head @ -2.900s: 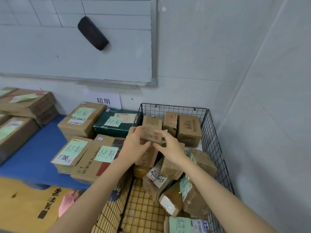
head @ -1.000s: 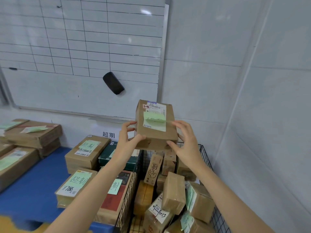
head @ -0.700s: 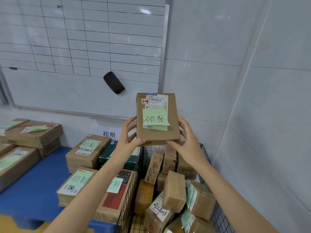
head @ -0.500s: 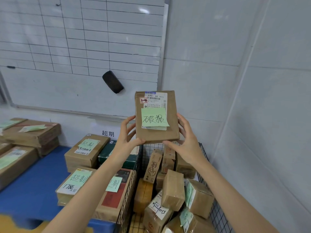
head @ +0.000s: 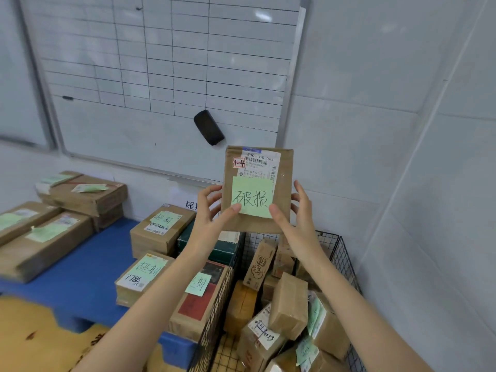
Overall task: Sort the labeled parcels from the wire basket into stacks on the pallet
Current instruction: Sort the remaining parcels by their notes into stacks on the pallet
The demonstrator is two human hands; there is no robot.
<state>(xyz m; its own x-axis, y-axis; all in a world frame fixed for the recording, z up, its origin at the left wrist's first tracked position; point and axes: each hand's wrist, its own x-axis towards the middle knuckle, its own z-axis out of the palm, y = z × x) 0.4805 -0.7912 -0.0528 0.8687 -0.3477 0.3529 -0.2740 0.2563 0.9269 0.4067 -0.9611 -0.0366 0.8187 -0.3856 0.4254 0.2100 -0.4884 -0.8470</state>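
Gripped by left hand (head: 212,213) and right hand (head: 299,213), the brown cardboard parcel (head: 284,183) had risen from the black wire basket (head: 338,255); its green paper note (head: 252,201) now faced me, ready for sorting

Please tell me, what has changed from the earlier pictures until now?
The left hand and the right hand took a brown parcel out of the wire basket, raised it and tilted it upright, so its green note now faces the camera. Both still grip its sides. The boxes on the blue pallet stayed in place.
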